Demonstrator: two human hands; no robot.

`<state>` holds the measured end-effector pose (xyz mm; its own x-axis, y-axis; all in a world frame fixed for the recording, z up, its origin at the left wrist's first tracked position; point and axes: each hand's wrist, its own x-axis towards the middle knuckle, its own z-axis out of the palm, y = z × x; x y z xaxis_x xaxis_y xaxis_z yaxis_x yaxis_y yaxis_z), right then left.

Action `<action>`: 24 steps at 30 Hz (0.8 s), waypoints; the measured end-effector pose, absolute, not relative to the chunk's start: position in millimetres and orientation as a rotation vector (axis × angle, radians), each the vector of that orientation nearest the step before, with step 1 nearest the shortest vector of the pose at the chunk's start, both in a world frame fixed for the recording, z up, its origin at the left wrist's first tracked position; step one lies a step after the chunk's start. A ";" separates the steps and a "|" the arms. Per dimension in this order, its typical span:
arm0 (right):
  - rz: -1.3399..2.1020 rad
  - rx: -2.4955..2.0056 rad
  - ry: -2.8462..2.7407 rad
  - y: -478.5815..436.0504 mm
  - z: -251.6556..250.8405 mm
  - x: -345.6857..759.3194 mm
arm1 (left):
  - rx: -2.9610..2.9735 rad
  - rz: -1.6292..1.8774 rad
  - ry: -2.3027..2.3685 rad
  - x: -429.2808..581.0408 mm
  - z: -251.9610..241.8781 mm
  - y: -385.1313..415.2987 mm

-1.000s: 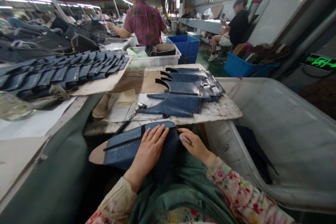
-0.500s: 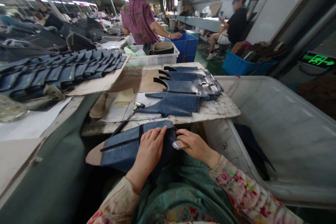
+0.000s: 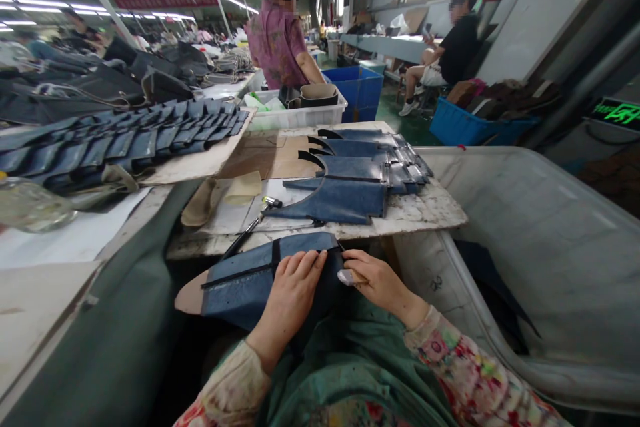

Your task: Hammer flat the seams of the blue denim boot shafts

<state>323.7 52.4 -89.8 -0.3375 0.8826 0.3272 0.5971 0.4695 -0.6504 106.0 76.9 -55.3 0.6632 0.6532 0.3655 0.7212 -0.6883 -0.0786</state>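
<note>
A blue leather piece point(image 3: 240, 302) with black strips along its seams lies at my lap, over a form whose pinkish-tan rounded end point(image 3: 192, 293) sticks out at the left. My left hand point(image 3: 295, 290) rests on top of the leather, fingers stretched out toward its far right edge. At that edge my right hand point(image 3: 377, 280) is closed around a small tool with a wooden handle point(image 3: 357, 276) and a pale, wrapped-looking end; its working end is hidden. The right fingertips touch the edge of the leather, where a thin dark bit shows.
On the worktable point(image 3: 425, 213) ahead lie overlapping blue leather pieces point(image 3: 350, 199), a hammer point(image 3: 253, 223) and a tan pad point(image 3: 199, 203). More blue pieces point(image 3: 125, 140) lie in rows at left. A large white bin point(image 3: 500, 193) stands at right. Two people are beyond.
The whole view has shifted slightly, so things sit further right. Both hands keep nearly the same place on the leather. The standing person's arm has dropped from over the blue bin.
</note>
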 end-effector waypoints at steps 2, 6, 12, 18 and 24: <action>0.550 -1.218 -2.072 52.0 -89.1 324.1 | -2.680 -0.469 -1.114 106.8 -54.0 77.2; 0.547 -1.203 -2.093 51.3 -85.5 324.6 | -2.728 -0.491 -1.149 109.1 -50.3 78.3; 0.527 -1.231 -2.123 51.9 -82.8 323.3 | -2.716 -0.447 -1.327 117.2 -45.1 82.3; 0.400 -1.263 -2.276 54.8 -69.4 312.5 | -2.761 -0.329 -1.319 108.3 -37.2 94.5; 0.503 -1.412 -2.031 52.9 -69.9 308.1 | -2.775 -0.298 -1.295 103.4 -38.5 94.8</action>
